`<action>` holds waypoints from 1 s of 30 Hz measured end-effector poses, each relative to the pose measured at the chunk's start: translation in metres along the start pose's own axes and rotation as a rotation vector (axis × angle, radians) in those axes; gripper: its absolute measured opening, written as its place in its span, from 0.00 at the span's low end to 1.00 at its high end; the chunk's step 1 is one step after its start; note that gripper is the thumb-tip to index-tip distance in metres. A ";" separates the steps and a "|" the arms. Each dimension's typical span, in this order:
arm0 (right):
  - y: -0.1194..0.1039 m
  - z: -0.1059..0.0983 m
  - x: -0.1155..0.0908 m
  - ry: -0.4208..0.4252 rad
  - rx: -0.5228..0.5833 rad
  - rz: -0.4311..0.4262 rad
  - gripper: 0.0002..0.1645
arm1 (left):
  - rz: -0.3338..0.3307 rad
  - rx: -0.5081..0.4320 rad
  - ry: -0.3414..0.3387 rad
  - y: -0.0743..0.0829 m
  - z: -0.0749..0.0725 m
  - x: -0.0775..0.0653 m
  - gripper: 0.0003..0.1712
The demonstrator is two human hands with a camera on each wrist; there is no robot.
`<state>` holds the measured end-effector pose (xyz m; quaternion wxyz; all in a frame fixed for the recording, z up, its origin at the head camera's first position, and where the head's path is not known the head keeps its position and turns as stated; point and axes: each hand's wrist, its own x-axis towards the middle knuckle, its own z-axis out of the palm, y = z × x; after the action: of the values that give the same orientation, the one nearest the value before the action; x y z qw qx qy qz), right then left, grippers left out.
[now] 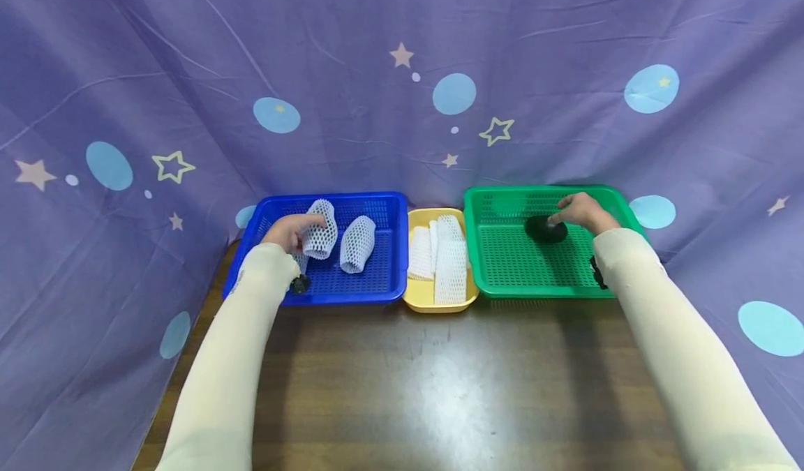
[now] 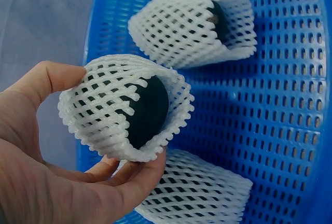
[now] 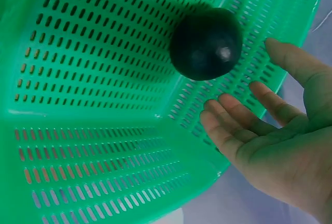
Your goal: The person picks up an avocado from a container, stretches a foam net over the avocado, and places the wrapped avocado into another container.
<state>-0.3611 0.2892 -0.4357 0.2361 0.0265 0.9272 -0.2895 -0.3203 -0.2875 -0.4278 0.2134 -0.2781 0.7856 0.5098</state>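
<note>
Two sleeves (image 1: 213,373) extend, left grip (image 1: 292,231) clasping one of three netted fruits (image 2: 116,110), right grip (image 3: 285,154) relaxed.

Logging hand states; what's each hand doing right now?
Left hand: holding a net-wrapped dark fruit.
Right hand: open, near a bare dark fruit.

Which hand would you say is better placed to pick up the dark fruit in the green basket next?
Probably the right hand: it is open and close to the dark fruit, while the left hand grips a netted fruit at the blue basket.
</note>
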 end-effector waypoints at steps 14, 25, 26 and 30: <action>0.007 0.010 0.013 -0.079 0.005 -0.024 0.42 | -0.077 0.038 0.003 0.001 0.014 0.014 0.51; -0.004 0.020 0.015 -0.083 -0.069 -0.036 0.36 | -0.063 0.061 0.044 -0.001 0.022 0.009 0.53; -0.005 0.022 0.015 -0.095 -0.075 -0.036 0.37 | -0.063 0.068 0.047 -0.001 0.022 0.009 0.53; -0.007 0.028 0.016 -0.150 -0.070 -0.021 0.39 | -0.035 0.135 0.093 -0.003 0.021 0.010 0.51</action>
<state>-0.3646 0.2664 -0.4591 0.3026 -0.0130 0.9167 -0.2604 -0.3244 -0.2713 -0.4441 0.2038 -0.3003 0.8222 0.4385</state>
